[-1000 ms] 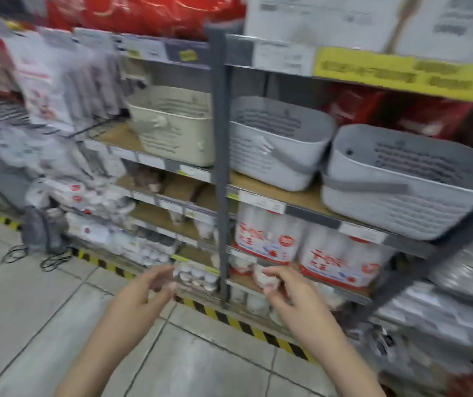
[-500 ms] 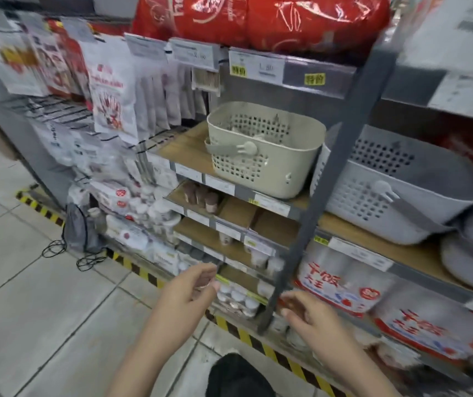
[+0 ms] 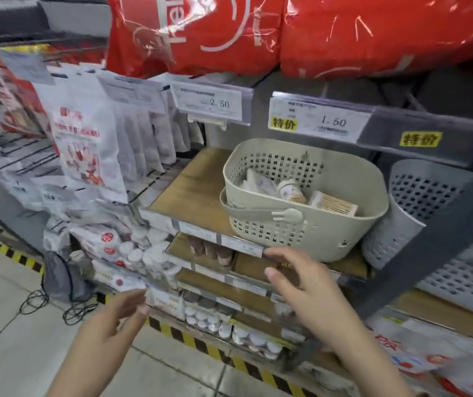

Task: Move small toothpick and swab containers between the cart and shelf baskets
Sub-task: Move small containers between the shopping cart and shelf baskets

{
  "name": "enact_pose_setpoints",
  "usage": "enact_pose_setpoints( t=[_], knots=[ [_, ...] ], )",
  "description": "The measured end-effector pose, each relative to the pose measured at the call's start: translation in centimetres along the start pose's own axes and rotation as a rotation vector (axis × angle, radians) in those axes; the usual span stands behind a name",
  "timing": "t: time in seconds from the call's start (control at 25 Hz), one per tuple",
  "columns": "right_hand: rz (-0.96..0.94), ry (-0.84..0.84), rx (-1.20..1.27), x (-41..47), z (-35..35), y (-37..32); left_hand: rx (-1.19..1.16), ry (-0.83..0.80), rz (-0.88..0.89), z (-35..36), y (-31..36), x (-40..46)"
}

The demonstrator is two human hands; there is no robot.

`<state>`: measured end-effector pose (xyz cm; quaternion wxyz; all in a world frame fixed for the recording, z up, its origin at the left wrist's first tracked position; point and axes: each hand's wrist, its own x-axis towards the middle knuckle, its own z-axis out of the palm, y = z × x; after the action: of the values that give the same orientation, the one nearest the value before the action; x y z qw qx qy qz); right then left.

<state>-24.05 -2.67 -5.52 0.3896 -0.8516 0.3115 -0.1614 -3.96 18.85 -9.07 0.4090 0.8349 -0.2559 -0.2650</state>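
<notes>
1. The task stuff sat in the beige basket (image 3: pixel 306 222) on the wood shelf (image 3: pixel 192 193): a small round container (image 3: pixel 288 191), a flat box w/ a striped label (image 3: pixel 333 206), plus some pale packets behind, too blurry to ID.
2. Right hand (image 3: pixel 301 293) was just below the basket's front, fingers straight and spread, holding nothing.
3. Left hand (image 3: pixel 106 330) was lower left over the floor, fingers loosely out; looked empty, tho motion blur makes that a maybe.
4. Step imo: reaching in to grab from the basket, nothing picked yet. Next move needs the right hand to go up over the rim, clear of the handle (image 3: pixel 261 214), and pinch one small container.
5. Vs 0.5 s earlier: basket was bigger and more central in view, its contents now visible, right hand had risen toward it. No cart in sight.
</notes>
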Motion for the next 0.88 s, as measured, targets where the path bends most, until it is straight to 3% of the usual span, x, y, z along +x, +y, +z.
enact_pose_setpoints(
  t=[0.12,0.32,0.4,0.64,0.88],
  knots=[
    [0.031,0.176,0.02,0.6,-1.8,-0.7,0.092,-0.084,0.103,-0.3,2.2,4.7],
    [0.018,0.58,-0.029,1.7,-4.0,-1.8,0.136,-0.107,0.447,1.1,9.9,11.5],
    [0.082,0.654,-0.093,2.9,-4.2,-1.5,0.152,-0.084,0.65,1.9,12.6,13.3],
    [0.19,0.579,-0.412,4.4,-3.3,-0.6,0.425,-0.211,1.073,5.1,14.4,16.7],
    [0.381,0.251,-0.344,5.4,-5.6,-1.6,0.363,-0.148,1.161,5.5,12.5,16.1]
  ],
)
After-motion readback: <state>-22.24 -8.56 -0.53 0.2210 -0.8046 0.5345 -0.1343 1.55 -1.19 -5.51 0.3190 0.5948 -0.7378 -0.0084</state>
